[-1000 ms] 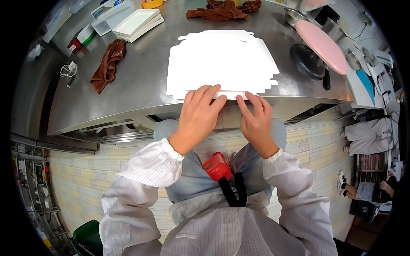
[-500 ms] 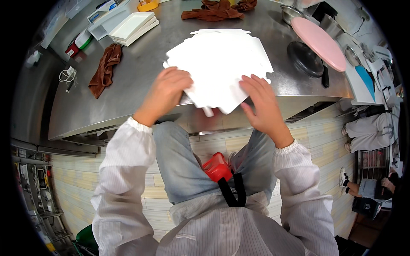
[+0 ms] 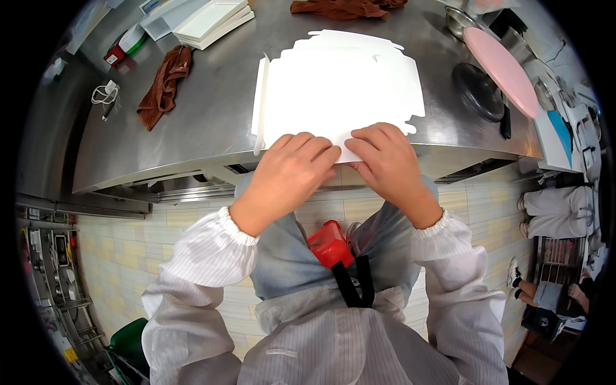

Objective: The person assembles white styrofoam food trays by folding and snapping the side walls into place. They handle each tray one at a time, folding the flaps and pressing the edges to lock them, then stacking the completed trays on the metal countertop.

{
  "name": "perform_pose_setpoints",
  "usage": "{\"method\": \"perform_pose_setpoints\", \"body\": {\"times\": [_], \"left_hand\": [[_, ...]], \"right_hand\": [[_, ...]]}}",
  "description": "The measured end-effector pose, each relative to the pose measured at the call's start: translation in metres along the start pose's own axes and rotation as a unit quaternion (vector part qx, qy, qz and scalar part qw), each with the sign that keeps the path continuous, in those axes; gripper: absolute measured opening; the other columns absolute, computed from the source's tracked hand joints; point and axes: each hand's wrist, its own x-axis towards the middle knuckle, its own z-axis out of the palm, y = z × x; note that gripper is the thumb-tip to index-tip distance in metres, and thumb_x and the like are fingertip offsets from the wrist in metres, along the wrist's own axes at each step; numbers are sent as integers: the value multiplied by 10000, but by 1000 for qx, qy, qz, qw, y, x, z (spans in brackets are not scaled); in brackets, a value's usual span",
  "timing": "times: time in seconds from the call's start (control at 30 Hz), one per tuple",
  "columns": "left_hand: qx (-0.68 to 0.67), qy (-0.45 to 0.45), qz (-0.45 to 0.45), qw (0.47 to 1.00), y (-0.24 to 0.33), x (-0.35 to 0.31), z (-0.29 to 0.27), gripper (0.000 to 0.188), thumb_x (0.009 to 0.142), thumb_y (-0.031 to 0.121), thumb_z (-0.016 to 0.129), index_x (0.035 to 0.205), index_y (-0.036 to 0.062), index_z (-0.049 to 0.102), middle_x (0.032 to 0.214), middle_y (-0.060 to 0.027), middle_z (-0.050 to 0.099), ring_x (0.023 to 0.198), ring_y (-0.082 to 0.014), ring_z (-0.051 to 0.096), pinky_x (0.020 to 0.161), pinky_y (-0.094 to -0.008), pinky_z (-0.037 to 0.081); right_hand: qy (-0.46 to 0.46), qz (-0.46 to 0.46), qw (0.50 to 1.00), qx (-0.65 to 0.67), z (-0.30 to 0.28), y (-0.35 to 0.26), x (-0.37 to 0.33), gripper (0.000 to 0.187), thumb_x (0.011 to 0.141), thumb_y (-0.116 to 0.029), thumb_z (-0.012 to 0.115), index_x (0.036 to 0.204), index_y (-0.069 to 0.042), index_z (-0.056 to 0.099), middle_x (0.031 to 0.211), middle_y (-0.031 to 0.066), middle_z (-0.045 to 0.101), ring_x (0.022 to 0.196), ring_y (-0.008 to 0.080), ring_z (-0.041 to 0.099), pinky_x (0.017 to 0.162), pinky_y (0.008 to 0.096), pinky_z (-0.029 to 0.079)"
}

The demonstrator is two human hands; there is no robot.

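A white cardboard box blank with notched edges and tabs lies on the steel table, its near edge at the table's front. Along its left side a narrow flap stands folded up. My left hand grips the near edge, fingers curled over the card. Close beside it, my right hand pinches the same edge, fingers on top and thumb at the front. The card under both hands is partly hidden by the fingers.
On the steel table, a brown cloth and a white cable lie left, with stacked white trays behind. A black pan lid and pink round board are right. A person in light trousers stands far right.
The blank has turned to lie squarer to me, and its left flap now stands up. My hands have come together at its near edge, the left one moving right.
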Motion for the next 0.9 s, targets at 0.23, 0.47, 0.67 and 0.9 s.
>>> {"method": "perform_pose_setpoints", "body": {"times": [0.23,0.47,0.67,0.9], "left_hand": [[-40,-4,-85,996,-15,21,1,165,839,30,669,980,48,753,854,-123,722,815,-337,701,705,-423,559],[-107,-68,-132,983,-34,46,-9,116,872,67,668,937,20,752,860,-183,728,796,-357,696,732,-414,547],[-229,-252,-192,920,-81,83,-13,100,866,95,736,919,14,764,768,-104,709,707,-215,617,713,-332,509],[-171,-188,-192,948,-75,82,-3,275,760,112,834,769,6,580,696,-85,589,682,-220,570,636,-377,460]], "right_hand": [[-95,63,991,73,-16,4,31,86,834,-126,742,853,-42,730,899,89,702,920,285,645,833,387,515],[-191,266,897,296,-15,27,52,145,854,-148,731,813,-11,702,709,96,652,657,219,594,631,357,474],[-359,313,850,225,-20,42,93,235,806,-222,799,770,-29,671,686,89,643,629,210,575,610,372,471],[-348,249,901,77,-14,44,94,324,767,-283,835,824,-40,629,738,131,666,688,285,636,630,415,503]]}}
